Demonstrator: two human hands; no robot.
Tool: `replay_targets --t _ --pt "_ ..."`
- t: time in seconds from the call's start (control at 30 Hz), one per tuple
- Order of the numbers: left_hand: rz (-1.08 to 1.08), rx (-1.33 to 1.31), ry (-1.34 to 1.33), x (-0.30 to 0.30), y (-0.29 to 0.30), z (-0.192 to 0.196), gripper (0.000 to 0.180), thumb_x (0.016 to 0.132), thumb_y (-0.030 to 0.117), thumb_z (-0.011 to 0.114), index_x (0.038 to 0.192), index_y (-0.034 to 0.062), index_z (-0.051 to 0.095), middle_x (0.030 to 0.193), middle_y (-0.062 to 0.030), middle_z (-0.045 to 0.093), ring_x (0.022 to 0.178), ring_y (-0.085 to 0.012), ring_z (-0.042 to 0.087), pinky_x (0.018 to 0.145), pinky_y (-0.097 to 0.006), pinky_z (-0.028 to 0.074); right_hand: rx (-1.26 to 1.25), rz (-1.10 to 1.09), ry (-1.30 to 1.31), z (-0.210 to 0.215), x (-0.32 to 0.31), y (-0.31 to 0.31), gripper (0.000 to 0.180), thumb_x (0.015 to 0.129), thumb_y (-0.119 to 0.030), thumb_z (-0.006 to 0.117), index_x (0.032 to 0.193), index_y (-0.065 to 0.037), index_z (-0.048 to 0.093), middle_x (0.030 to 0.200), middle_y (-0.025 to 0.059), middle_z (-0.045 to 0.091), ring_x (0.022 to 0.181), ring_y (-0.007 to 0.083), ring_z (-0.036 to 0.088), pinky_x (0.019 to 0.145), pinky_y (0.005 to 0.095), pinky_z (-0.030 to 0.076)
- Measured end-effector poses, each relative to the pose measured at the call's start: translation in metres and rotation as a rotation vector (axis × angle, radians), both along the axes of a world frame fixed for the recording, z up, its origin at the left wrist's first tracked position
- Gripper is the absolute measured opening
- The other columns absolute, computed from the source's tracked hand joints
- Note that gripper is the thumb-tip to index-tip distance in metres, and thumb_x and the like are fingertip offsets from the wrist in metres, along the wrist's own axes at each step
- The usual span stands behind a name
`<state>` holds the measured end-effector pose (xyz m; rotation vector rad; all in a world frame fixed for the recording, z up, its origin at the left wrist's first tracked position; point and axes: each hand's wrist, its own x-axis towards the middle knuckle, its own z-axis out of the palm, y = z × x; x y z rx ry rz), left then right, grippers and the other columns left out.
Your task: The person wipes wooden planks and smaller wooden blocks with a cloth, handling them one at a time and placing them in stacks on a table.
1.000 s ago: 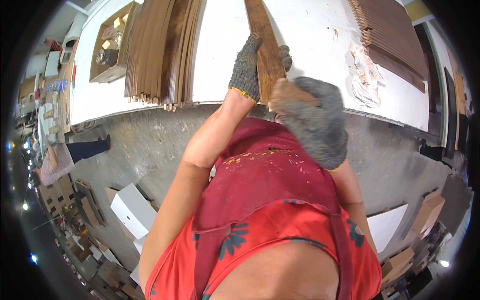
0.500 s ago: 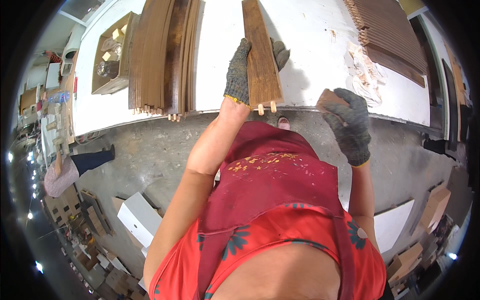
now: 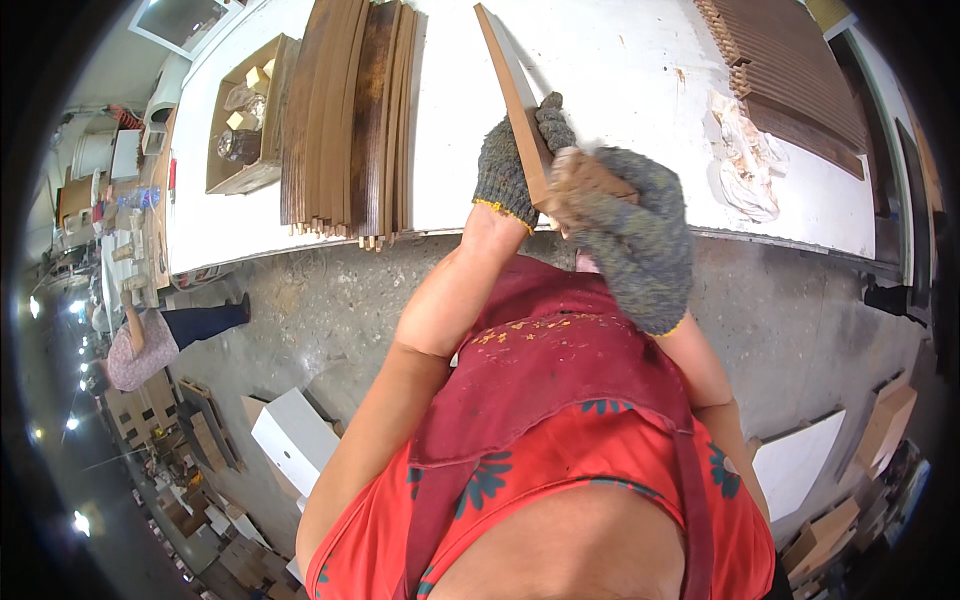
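From my remote seat I am watching both gloved hands working over the white worktop [image 3: 632, 75]. My left grip [image 3: 508, 172] is closing around the narrow brown board [image 3: 517, 97], fingers and thumb wrapping it from both sides near its closer end. My right grip [image 3: 640, 238] is holding a brown block [image 3: 600, 178], and it is bringing that block to the board's near end; motion is blurring the block, so I cannot tell exactly where the two are meeting.

Half a second ago the board was lying with its broad face up and two pale pegs showing at its near end. Now it is standing turned, presenting a narrow edge upward, and the block and glove are mostly hiding that end. The right grip was hanging well apart to the right then; now it is sitting just beside the left one, much as it was a second ago.

Around this, things are keeping their places on the worktop: a bundle of brown boards [image 3: 345, 125] is lying to the left with a cardboard box [image 3: 222, 172] beside it, while a stained white cloth [image 3: 745, 165] and a stack of brown slats [image 3: 790, 75] are resting to the right. The whole view is sliding slightly, with everything appearing a little further right.
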<state>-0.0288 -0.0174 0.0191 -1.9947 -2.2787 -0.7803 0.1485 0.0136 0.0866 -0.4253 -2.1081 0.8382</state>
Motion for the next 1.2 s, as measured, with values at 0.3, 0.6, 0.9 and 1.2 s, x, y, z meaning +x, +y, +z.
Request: replay_targets --t 0.3,0.6,0.9,1.2 --pt "0.051 -0.279 0.675 0.008 -0.017 -0.028 0.053 0.101 0.034 0.035 0.146 0.0069 0.031 0.146 -0.0157 0.038 0.136 -0.0292 0.037 0.116 -0.04 0.027 -0.111 0.196 -0.243 0.006 0.0 0.001 0.028 0.074 -0.012 0.074 0.102 -0.017 0.071 0.114 0.0106 0.061 0.103 0.0327 0.056 0.091 0.044 0.044" --pt "-0.264 0.399 -3.054 0.014 0.007 -0.011 0.024 0.1 0.017 0.044 0.114 -0.0028 0.046 0.077 -0.0024 0.045 0.068 -0.0135 0.049 0.062 -0.028 0.045 0.246 -0.098 -0.428 -0.063 0.056 0.0 0.025 0.077 -0.017 0.072 0.102 -0.017 0.071 0.117 0.0097 0.06 0.107 0.0326 0.055 0.095 0.0474 0.041" --pt "0.003 0.287 -2.42 -0.023 -0.022 -0.005 0.055 0.091 0.049 0.059 0.114 0.0002 0.048 0.092 -0.0159 0.056 0.068 -0.0178 0.057 0.057 -0.03 0.05 -0.227 -0.323 -0.25 -0.091 0.079 0.007 0.04 0.069 -0.005 0.078 0.108 -0.01 0.069 0.114 0.0122 0.063 0.109 0.032 0.057 0.094 0.04 0.045" --pt "0.407 0.03 -0.792 -0.088 -0.096 -0.014 0.081 0.074 0.019 0.082 0.142 0.002 0.042 0.122 -0.0115 0.06 0.099 -0.0156 0.059 0.081 -0.029 0.051 -0.328 -0.203 -0.287 -0.118 0.09 0.029 0.045 0.07 -0.001 0.077 0.113 -0.007 0.066 0.124 0.0133 0.058 0.115 0.0306 0.053 0.098 0.04 0.043"
